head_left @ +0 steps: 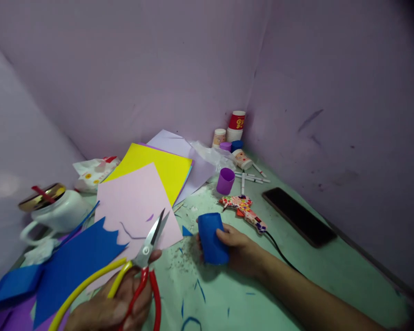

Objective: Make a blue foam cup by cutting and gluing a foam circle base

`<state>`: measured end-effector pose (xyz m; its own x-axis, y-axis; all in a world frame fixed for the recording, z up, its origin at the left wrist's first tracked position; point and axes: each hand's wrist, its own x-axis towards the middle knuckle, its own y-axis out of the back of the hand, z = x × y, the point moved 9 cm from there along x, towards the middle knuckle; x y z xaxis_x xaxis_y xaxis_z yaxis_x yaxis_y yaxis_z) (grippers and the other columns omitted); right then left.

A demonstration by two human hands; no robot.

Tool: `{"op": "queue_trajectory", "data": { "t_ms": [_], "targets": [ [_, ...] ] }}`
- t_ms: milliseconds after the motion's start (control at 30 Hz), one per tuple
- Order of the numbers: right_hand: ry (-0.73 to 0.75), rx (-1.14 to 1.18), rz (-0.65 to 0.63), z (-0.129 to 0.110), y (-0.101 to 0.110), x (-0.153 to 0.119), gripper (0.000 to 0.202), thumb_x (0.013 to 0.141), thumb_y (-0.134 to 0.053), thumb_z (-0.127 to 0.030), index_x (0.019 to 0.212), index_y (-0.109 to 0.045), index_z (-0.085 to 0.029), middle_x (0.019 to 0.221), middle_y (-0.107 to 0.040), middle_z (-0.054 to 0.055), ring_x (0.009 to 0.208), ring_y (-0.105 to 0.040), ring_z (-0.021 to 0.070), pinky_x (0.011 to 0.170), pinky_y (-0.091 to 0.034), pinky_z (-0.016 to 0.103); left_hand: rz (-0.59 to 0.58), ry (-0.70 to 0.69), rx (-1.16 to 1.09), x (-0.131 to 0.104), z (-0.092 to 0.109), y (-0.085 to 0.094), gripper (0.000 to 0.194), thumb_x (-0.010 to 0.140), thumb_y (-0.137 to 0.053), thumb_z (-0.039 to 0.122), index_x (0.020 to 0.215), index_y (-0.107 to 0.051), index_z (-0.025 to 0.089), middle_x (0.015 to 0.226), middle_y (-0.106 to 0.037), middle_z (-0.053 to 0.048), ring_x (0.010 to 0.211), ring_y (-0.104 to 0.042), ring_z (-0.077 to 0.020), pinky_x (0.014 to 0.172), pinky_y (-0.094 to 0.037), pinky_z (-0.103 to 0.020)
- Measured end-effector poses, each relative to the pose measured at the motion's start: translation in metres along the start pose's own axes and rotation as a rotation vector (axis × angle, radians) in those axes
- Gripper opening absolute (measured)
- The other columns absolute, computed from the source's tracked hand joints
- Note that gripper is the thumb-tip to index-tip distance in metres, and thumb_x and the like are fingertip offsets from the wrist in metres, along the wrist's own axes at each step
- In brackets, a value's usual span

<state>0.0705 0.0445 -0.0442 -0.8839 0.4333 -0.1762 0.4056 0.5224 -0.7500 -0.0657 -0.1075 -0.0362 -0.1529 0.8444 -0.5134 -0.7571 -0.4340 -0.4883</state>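
Observation:
In the head view, my left hand (113,299) holds a pair of scissors (146,250) with one yellow and one red handle, the blades slightly parted and pointing up and away. My right hand (239,248) is wrapped round a blue paper-covered cup (213,239), thumb on its side; some fingers are hidden behind it. Left of my left hand lies a blue sheet (79,262) with a jagged cut edge. Under the scissor tips is a pale pink sheet (134,197). Thin blue scraps (200,290) are scattered on the table between my hands.
A patterned glue gun (243,211) with a black cord lies beyond my right hand, near a phone (298,216). A purple cup (225,181), markers (251,177) and stacked paper cups (236,126) stand towards the corner. Yellow paper (158,161) and a white mug (62,211) are at left.

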Motion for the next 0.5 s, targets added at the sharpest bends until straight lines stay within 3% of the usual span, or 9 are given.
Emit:
{"op": "queue_trajectory", "data": {
  "t_ms": [133, 267, 400, 500],
  "targets": [
    [-0.084, 0.167, -0.015, 0.000, -0.003, -0.003, 0.050, 0.069, -0.074, -0.041, 0.105, -0.059, -0.010, 0.094, -0.068, 0.011, 0.082, -0.065, 0.0216, 0.082, -0.048, 0.040, -0.105, -0.095, 0.001, 0.009, -0.006, -0.030, 0.026, 0.070, -0.071, 0.031, 0.090, -0.058, 0.021, 0.057, -0.051, 0.003, 0.047, -0.046, -0.0084, 0.041, -0.039, -0.019],
    [-0.107, 0.220, -0.052, -0.005, -0.006, -0.004, 0.051, 0.070, -0.071, -0.042, 0.107, -0.057, -0.009, 0.097, -0.068, 0.012, 0.081, -0.064, 0.0218, 0.083, -0.047, 0.042, -0.106, -0.177, 0.069, 0.014, -0.002, -0.034, 0.023, 0.077, -0.066, 0.031, 0.092, -0.051, 0.021, 0.057, -0.052, 0.006, 0.046, -0.047, -0.0080, 0.042, -0.041, -0.019],
    [-0.145, 0.233, -0.046, 0.000, -0.006, -0.004, 0.053, 0.073, -0.067, -0.045, 0.112, -0.055, -0.010, 0.096, -0.067, 0.010, 0.084, -0.064, 0.0223, 0.084, -0.046, 0.043, 0.005, -0.293, 0.228, 0.004, 0.009, -0.034, 0.033, 0.076, -0.068, 0.037, 0.096, -0.047, 0.023, 0.060, -0.056, 0.005, 0.048, -0.049, -0.0090, 0.044, -0.041, -0.020],
    [-0.158, 0.223, -0.040, 0.007, -0.005, -0.004, 0.054, 0.074, -0.068, -0.044, 0.113, -0.056, -0.009, 0.094, -0.068, 0.011, 0.086, -0.065, 0.0228, 0.085, -0.047, 0.044, 0.188, -0.453, 0.333, -0.008, 0.024, -0.032, 0.037, 0.073, -0.070, 0.040, 0.096, -0.047, 0.022, 0.061, -0.059, 0.005, 0.049, -0.051, -0.0092, 0.044, -0.041, -0.020]
  ]
}}
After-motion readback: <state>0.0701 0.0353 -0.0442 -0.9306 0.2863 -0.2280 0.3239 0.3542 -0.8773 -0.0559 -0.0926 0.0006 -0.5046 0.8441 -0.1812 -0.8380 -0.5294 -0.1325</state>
